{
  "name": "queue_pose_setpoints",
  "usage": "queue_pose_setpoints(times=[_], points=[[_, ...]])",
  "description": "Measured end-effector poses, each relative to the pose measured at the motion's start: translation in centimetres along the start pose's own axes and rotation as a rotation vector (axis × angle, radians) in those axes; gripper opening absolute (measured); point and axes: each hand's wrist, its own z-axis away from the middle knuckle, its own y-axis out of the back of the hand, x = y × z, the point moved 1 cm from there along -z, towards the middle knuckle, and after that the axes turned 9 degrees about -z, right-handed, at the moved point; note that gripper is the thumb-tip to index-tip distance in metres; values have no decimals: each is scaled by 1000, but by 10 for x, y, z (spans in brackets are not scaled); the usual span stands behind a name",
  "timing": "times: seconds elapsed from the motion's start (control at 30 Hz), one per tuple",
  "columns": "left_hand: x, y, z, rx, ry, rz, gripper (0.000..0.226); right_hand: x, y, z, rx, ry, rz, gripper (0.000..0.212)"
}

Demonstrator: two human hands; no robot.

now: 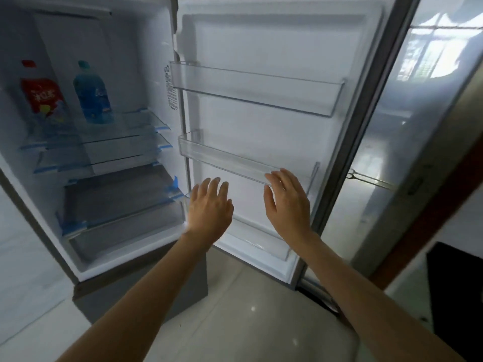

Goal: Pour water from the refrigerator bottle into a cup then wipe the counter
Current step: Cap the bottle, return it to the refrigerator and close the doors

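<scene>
The refrigerator stands open in front of me. On its top glass shelf (136,124) at the left stand two bottles: one with a red cap and red label (43,95), and a blue one with a teal cap (91,95) to its right. My left hand (209,207) is raised with fingers apart in front of the gap between the fridge body and the open door (261,43). My right hand (287,202) is also open, hovering just below the door's middle clear bin (235,158). Neither hand holds anything. No cup or counter is in view.
The door carries an upper clear bin (256,90) and a lower one (261,241), both bare. Lower glass shelves and a drawer (117,205) sit inside the fridge. A glossy panel (407,126) stands right of the door. A dark object (454,296) sits at the lower right.
</scene>
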Motion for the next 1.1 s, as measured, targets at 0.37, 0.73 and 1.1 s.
queue_pose_setpoints(times=[0.37, 0.73, 1.1], points=[[86, -18, -22, 27, -149, 1, 42, 143, 60, 32, -79, -374, 119, 65], [67, -23, -22, -54, -116, -120, 45, 185, 45, 14, -221, -450, -232, 71], [46, -28, -3, -120, -59, -187, 50, 161, 39, 30, -101, -484, -309, 69]])
